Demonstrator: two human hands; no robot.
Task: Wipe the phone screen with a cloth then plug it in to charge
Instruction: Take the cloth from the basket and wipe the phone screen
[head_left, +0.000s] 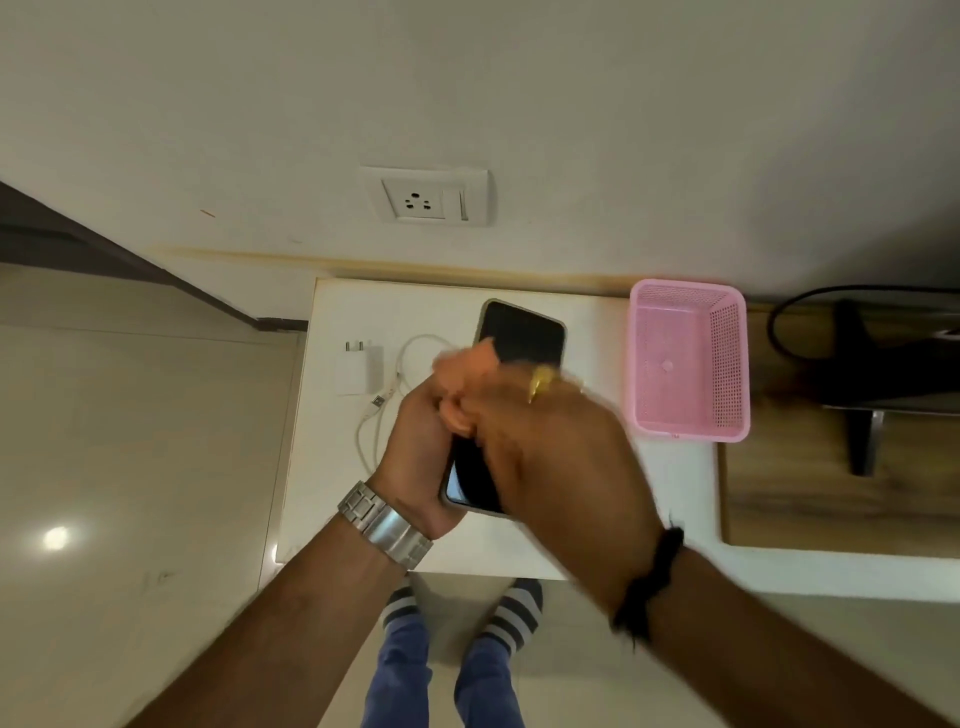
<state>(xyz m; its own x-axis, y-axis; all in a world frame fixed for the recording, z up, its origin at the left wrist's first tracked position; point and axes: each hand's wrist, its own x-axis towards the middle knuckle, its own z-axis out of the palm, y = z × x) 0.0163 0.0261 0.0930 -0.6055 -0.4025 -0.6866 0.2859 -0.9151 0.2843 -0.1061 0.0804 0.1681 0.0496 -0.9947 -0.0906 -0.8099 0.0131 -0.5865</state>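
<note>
A phone (524, 332) with a dark screen is held above the white table (332, 467), tilted away from me. My left hand (415, 447), with a metal watch on its wrist, grips the phone's lower left edge. My right hand (561, 452) lies over the middle of the screen, blurred by motion, with a gold ring showing. It holds a small peach-coloured cloth (462, 364) bunched against the glass. A white charger plug (358, 369) and its coiled white cable (402, 358) lie on the table left of the phone.
A white wall socket with a switch (431, 197) sits on the wall above the table. A pink plastic basket (685, 364) stands at the table's back right. Further right, a dark stand and black cable (857, 364) rest on a wooden surface.
</note>
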